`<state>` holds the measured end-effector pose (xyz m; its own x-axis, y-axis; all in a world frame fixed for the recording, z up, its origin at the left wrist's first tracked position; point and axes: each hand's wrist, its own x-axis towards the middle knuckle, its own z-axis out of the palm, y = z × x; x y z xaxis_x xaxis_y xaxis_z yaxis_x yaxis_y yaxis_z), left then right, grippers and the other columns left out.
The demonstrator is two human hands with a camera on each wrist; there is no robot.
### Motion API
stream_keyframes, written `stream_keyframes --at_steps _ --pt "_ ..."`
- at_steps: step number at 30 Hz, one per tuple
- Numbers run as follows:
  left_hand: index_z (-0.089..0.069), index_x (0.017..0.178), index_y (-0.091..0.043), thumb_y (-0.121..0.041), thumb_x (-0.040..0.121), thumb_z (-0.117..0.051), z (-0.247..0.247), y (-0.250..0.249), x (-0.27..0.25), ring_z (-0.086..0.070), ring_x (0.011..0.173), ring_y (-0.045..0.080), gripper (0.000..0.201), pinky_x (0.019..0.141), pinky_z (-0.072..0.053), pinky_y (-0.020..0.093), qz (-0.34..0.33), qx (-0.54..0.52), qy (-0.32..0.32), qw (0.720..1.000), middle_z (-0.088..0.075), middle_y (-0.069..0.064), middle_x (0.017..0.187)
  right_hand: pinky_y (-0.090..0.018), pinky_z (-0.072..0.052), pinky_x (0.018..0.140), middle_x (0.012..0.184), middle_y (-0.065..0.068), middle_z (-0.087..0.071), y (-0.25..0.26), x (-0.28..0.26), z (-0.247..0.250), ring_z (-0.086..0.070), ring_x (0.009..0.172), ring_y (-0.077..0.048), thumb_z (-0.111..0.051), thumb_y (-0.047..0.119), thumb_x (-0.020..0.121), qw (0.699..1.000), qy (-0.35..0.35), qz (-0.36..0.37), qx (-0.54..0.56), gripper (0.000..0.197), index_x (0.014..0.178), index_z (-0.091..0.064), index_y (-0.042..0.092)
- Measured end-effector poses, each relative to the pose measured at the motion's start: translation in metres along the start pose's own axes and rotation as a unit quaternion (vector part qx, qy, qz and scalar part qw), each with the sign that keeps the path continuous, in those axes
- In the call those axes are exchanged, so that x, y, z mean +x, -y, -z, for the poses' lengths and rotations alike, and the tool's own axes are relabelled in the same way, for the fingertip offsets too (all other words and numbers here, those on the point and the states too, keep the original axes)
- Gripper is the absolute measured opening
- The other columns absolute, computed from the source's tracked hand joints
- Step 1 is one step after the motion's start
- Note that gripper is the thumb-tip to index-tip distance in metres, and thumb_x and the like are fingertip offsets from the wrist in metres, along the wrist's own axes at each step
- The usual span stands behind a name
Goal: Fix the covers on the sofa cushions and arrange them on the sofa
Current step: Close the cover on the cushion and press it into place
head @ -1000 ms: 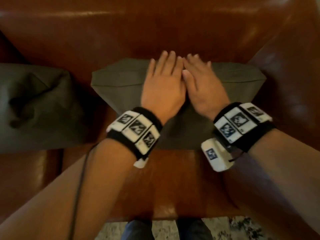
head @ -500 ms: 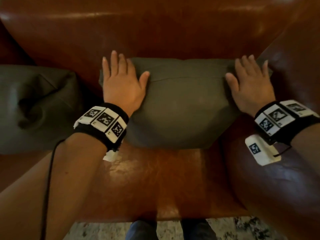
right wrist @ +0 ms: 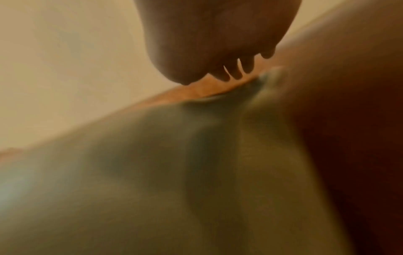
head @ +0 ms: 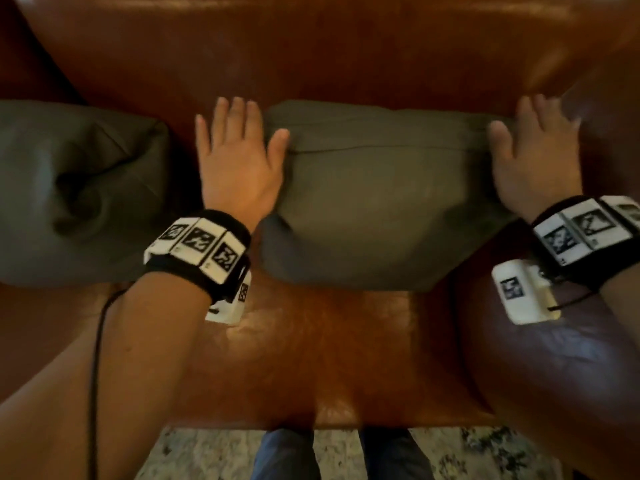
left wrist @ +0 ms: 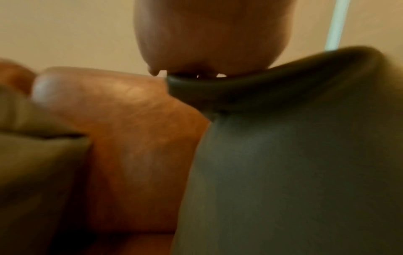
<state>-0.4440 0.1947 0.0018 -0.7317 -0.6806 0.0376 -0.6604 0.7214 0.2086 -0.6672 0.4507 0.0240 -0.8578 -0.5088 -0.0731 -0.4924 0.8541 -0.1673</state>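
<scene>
- Left hand [head: 239, 161]: forearm enters from 7 o'clock in the head view; palm down, fingers straight and slightly spread, pointing to 12 o'clock. It lies flat against the left end of the olive cushion [head: 381, 202], thumb touching the cover; nothing gripped. In the left wrist view the palm [left wrist: 205, 34] rests on the cushion's upper edge [left wrist: 261, 89].
- Right hand [head: 533, 161]: forearm enters from 4 o'clock; palm down, fingers straight, blurred at the tips. It presses flat on the cushion's right end, beside the sofa arm [head: 568, 358]; nothing gripped.
- Olive cushion: on the brown leather sofa [head: 329, 358] seat, standing against the backrest, between both hands, at centre to 1 o'clock.
- Second olive cushion [head: 79, 188]: at 9 o'clock on the seat, cover creased and dented, apart from the left hand.
- Wrist bands [head: 201, 247]: black, with white marker tiles, one on each wrist.
</scene>
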Motion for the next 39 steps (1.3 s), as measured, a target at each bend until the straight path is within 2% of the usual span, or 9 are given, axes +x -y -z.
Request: stream_keyframes --at_steps 5,8,13,17,22,28,33,37,39 --pt "-0.035 0.148 -0.007 -0.037 0.104 -0.022 -0.006 0.031 -0.032 -0.032 0.143 0.023 0.055 0.117 -0.024 0.034 0.169 -0.277 -0.121 0.938 -0.036 0.012 0.153 -0.044 0.001 0.119 0.16 -0.008 -0.021 0.141 -0.044 -0.011 -0.011 0.15 -0.024 -0.027 0.047 0.102 0.973 -0.019 0.215 0.08 0.058 0.151 -0.03 0.017" --pt "-0.04 0.147 -0.011 -0.035 0.105 -0.026 -0.028 0.03 -0.045 -0.036 0.14 0.017 0.05 0.115 -0.025 0.026 0.198 -0.38 -0.067 0.901 -0.041 0.006 0.152 -0.048 0.0 0.12 0.16 -0.008 -0.021 0.168 -0.045 -0.037 -0.01 0.15 -0.023 -0.023 0.049 0.101 0.976 0.014 0.214 0.036 0.059 0.152 -0.028 0.018" --pt "-0.056 0.135 -0.02 -0.052 0.089 -0.04 -0.066 0.01 -0.022 -0.05 0.131 0.017 0.058 0.115 -0.034 0.042 0.247 -0.603 0.069 0.756 -0.057 0.002 0.139 -0.047 0.001 0.12 0.16 -0.007 -0.023 0.165 -0.04 -0.057 -0.012 0.149 -0.022 -0.022 0.047 0.101 0.981 0.012 0.191 -0.004 0.058 0.151 -0.029 0.018" --pt "-0.047 0.141 -0.019 -0.033 0.103 -0.037 -0.079 -0.007 -0.027 -0.046 0.134 0.021 0.042 0.114 -0.033 0.038 0.215 -0.563 0.088 0.793 -0.05 0.005 0.145 -0.045 0.001 0.121 0.16 -0.006 -0.024 0.165 -0.039 -0.06 -0.013 0.149 -0.021 -0.02 0.047 0.101 0.984 0.005 0.177 -0.005 0.058 0.152 -0.029 0.019" --pt "-0.028 0.152 -0.024 -0.042 0.106 -0.018 -0.129 0.015 -0.062 -0.022 0.147 0.013 0.051 0.122 -0.012 0.033 0.271 -0.512 0.166 0.798 -0.027 -0.004 0.159 -0.044 0.001 0.12 0.159 -0.006 -0.026 0.161 -0.045 -0.062 -0.014 0.149 -0.021 -0.021 0.047 0.101 0.985 -0.003 0.174 0.012 0.058 0.151 -0.031 0.02" --pt "-0.037 0.149 -0.015 -0.058 0.101 -0.017 -0.15 0.07 -0.073 -0.032 0.143 0.027 0.067 0.118 -0.022 0.037 0.35 -0.41 0.317 0.78 -0.035 0.009 0.155 -0.044 0.0 0.121 0.158 -0.005 -0.027 0.162 -0.043 -0.062 -0.015 0.149 -0.02 -0.021 0.047 0.101 0.985 -0.008 0.172 0.015 0.058 0.15 -0.032 0.02" --pt "-0.04 0.147 -0.026 -0.057 0.099 -0.028 -0.139 0.048 -0.044 -0.031 0.144 0.013 0.058 0.121 -0.018 0.038 0.302 -0.572 0.15 0.748 -0.036 -0.005 0.155 -0.044 -0.001 0.121 0.157 -0.005 -0.029 0.16 -0.043 -0.064 -0.016 0.149 -0.021 -0.019 0.048 0.1 0.985 -0.015 0.171 0.025 0.059 0.15 -0.034 0.019" --pt "-0.03 0.151 -0.028 -0.061 0.097 -0.019 -0.16 0.034 -0.078 -0.021 0.147 0.015 0.064 0.122 -0.012 0.042 0.355 -0.542 0.187 0.739 -0.028 -0.005 0.159 -0.043 -0.001 0.121 0.157 -0.005 -0.029 0.157 -0.047 -0.067 -0.016 0.149 -0.02 -0.019 0.048 0.1 0.984 -0.023 0.174 0.032 0.059 0.15 -0.034 0.02" --pt "-0.027 0.153 -0.023 -0.051 0.103 -0.019 -0.166 0.046 -0.099 -0.018 0.149 0.017 0.058 0.122 -0.012 0.039 0.329 -0.497 0.21 0.775 -0.024 0.0 0.16 -0.043 -0.001 0.121 0.157 -0.005 -0.029 0.156 -0.048 -0.067 -0.016 0.149 -0.02 -0.019 0.048 0.1 0.984 -0.024 0.174 0.037 0.059 0.15 -0.034 0.02"
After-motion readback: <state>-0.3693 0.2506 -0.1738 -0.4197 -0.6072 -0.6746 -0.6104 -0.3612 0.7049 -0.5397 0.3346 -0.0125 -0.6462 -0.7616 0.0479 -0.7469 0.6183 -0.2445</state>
